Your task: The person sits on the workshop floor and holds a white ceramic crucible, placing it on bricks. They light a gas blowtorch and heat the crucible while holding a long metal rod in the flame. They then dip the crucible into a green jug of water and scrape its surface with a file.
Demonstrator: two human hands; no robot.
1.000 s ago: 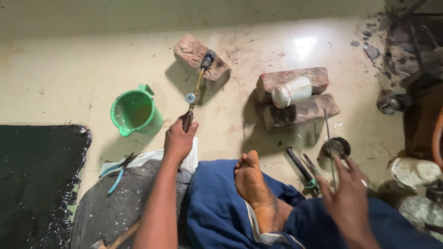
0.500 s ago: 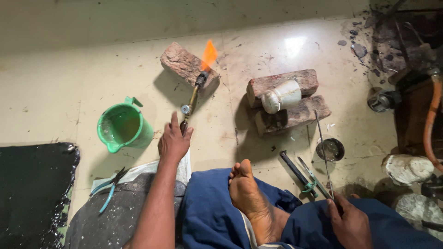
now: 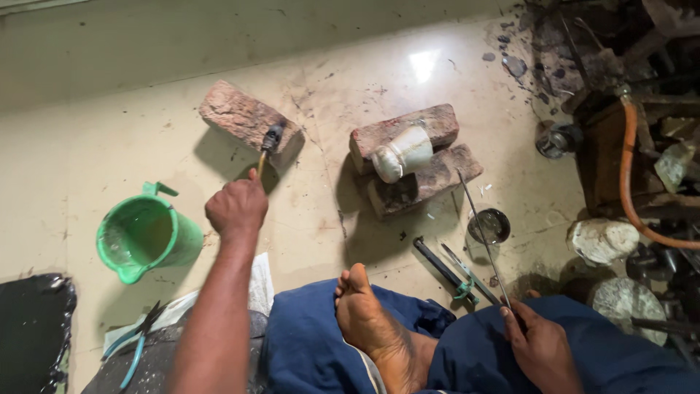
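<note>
the left hand (image 3: 235,208) is clamped on the torch (image 3: 266,149), its nozzle resting on the far-left brick (image 3: 244,117) as a prop. the right hand (image 3: 541,346) grips a thin rod (image 3: 477,230) reaching toward the crucible (image 3: 402,153), wedged between two bricks (image 3: 426,175). count: three bricks, one green jug (image 3: 146,233).

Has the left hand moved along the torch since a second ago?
Yes. The left hand has slid up the torch toward the single brick, covering the valve and sitting nearer the nozzle resting on that brick.
</note>
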